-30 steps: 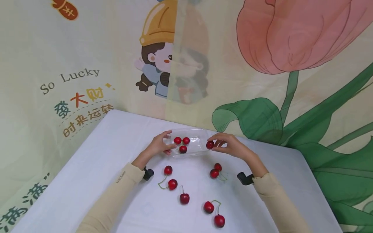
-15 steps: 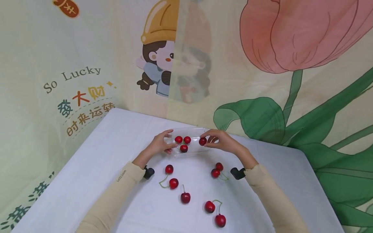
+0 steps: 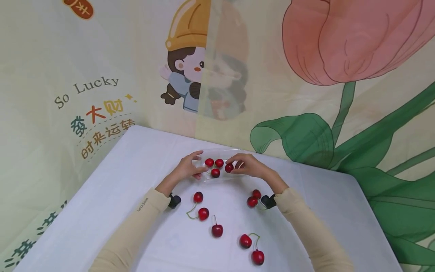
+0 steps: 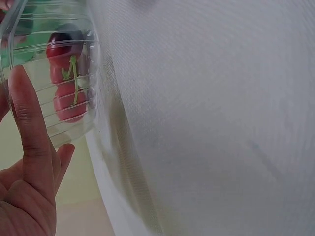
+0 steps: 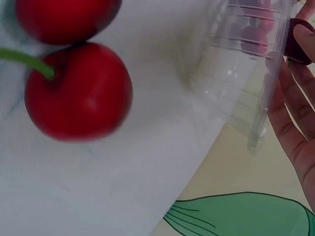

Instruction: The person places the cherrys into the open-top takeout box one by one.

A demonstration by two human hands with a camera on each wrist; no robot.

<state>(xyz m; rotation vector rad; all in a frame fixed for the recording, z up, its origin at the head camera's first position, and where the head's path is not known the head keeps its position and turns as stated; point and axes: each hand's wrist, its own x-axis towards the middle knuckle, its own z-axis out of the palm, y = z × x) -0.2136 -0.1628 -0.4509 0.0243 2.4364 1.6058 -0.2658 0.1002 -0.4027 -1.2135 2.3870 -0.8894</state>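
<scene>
My left hand (image 3: pixel 185 168) grips the left end of a clear plastic box (image 3: pixel 222 178), its thumb on the near rim and its fingers at the far side. Three red cherries (image 3: pixel 215 173) lie in the box's left part; green stems (image 4: pixel 74 81) show through the wall in the left wrist view. Above the box's right part, my right hand (image 3: pixel 251 166) pinches a dark red cherry (image 3: pixel 229 167) between thumb and fingertips. The right wrist view has this cherry (image 5: pixel 297 42) just outside the box's rim line, partly covered by the thumb.
On the white tablecloth (image 3: pixel 163 241) lie more cherries: a stemmed pair (image 3: pixel 203 214) at left, a single cherry (image 3: pixel 217 230), a pair (image 3: pixel 258 257) in front, and another pair (image 3: pixel 252 201) near the right wrist. A printed curtain (image 3: pixel 272 75) hangs behind the table.
My right hand has moved left with its cherry, from the box's right end to over its interior, closer to the three cherries. The left hand stays on the box.
</scene>
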